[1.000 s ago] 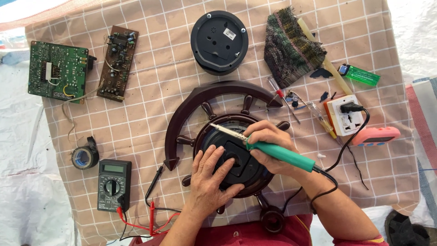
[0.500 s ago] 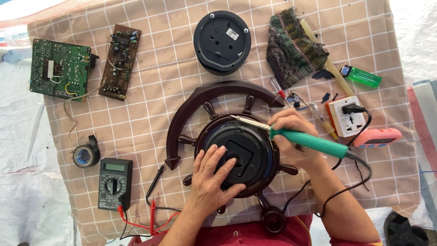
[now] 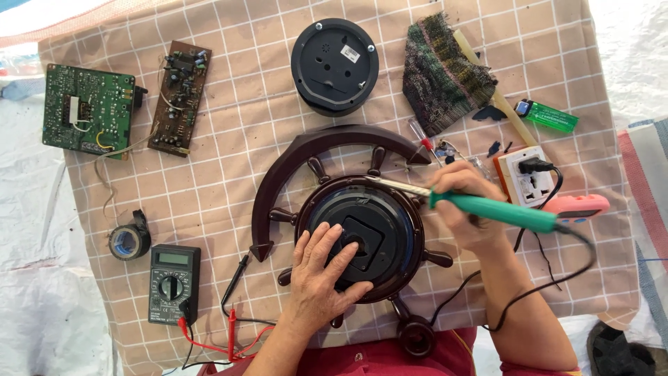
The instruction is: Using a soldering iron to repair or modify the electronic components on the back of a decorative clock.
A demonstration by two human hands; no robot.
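Nearest, the left hand (image 3: 321, 278) lies flat, fingers spread, on the black back of the ship's-wheel clock (image 3: 358, 237), which sits at the near middle of the checked cloth (image 3: 236, 139). Just right, the right hand (image 3: 467, 205) is closed around a green-handled soldering iron (image 3: 487, 207), its tip at the clock's far rim. A multimeter (image 3: 173, 283) sits near left. Farther off lie a round black case (image 3: 335, 65) and two circuit boards (image 3: 88, 110).

checked tan cloth (image 3: 229, 160) over white sheeting; ship-wheel clock (image 3: 362, 237) at centre. above it: round black housing (image 3: 335, 65). left: two circuit boards (image 3: 87, 110), tape roll (image 3: 129, 241), multimeter (image 3: 173, 283). right: knitted rag (image 3: 445, 73), lighter (image 3: 548, 116), socket block (image 3: 527, 175).
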